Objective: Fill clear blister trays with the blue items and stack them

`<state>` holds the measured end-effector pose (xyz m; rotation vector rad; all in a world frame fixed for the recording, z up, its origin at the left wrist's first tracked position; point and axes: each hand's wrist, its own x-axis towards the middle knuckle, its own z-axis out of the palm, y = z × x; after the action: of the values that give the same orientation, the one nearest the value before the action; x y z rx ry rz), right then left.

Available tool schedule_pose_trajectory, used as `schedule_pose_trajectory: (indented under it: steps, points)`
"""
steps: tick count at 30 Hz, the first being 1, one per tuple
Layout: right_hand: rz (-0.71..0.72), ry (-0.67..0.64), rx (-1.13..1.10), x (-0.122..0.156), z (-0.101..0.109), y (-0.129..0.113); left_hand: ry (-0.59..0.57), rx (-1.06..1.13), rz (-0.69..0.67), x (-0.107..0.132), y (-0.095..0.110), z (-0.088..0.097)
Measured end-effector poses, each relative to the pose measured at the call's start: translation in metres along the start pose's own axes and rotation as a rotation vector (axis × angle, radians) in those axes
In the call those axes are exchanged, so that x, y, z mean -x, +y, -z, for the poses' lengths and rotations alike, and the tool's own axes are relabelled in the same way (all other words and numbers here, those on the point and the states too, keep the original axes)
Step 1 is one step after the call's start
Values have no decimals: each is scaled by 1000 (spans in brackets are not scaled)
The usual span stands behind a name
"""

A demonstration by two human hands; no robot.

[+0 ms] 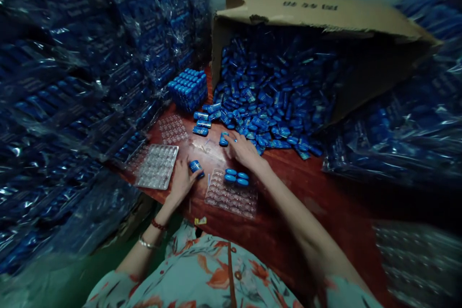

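Head cam: L grip (180, 181) has the first blue capsule-shaped container (196, 167) between thumb and fingers, narrow but prob a loose pinch. That one's just off the fingertips' right side, long axis looks slanted, far-left end to near-right end.

R grip (245, 151) is fairly narrow too, fingertips on the second blue capsule-shaped container (224, 139), which sits left of that palm. Its long axis seems to run more or less away from the body. Can't tell if it's actually pinched or just touched, tbh.

Main relation imo: the clear plastic tray (231, 197) is right of the L grip and on the body side of the R grip, w/ four blue containers (236, 177) in its far part, long axes approx left-right. Those four are nearer the R wrist than the L fingers.

Other stuff on the red-brown tabletop (288, 173): silvery tray (158, 166) just left of the L grip, a few loose containers (201, 123) beyond it, neat blue stack (187, 87) further out. Beyond the R grip, a big pile (270, 98) spills from a cardboard box (325, 7).
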<state>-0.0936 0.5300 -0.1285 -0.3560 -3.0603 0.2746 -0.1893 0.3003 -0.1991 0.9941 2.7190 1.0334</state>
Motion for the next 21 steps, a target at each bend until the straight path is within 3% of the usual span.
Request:
schedule_pose_trajectory:
  steps: [4, 7, 10, 12, 14, 17, 21]
  points:
    - [140, -129, 0, -53, -16, -1, -230, 53, -10, -14, -11, -3]
    - [131, -118, -37, -51, -18, 5, -282, 115, -50, -12, -6, 7]
    - [23, 9, -191, -6, -9, 15, -245, 230, -32, 7, 9, 25]
    - [-148, 226, -472, 41, -3, 16, -198, 311, -34, 24, 22, 33]
    - [-297, 380, -685, 90, -1, 8, -175, 361, -120, 37, 36, 33]
    - [-307, 388, -793, 145, -13, -13, -222, 337, -336, 46, 51, 19]
    - [-259, 426, -710, 167, -47, -35, -266, 167, -558, 41, 52, -6]
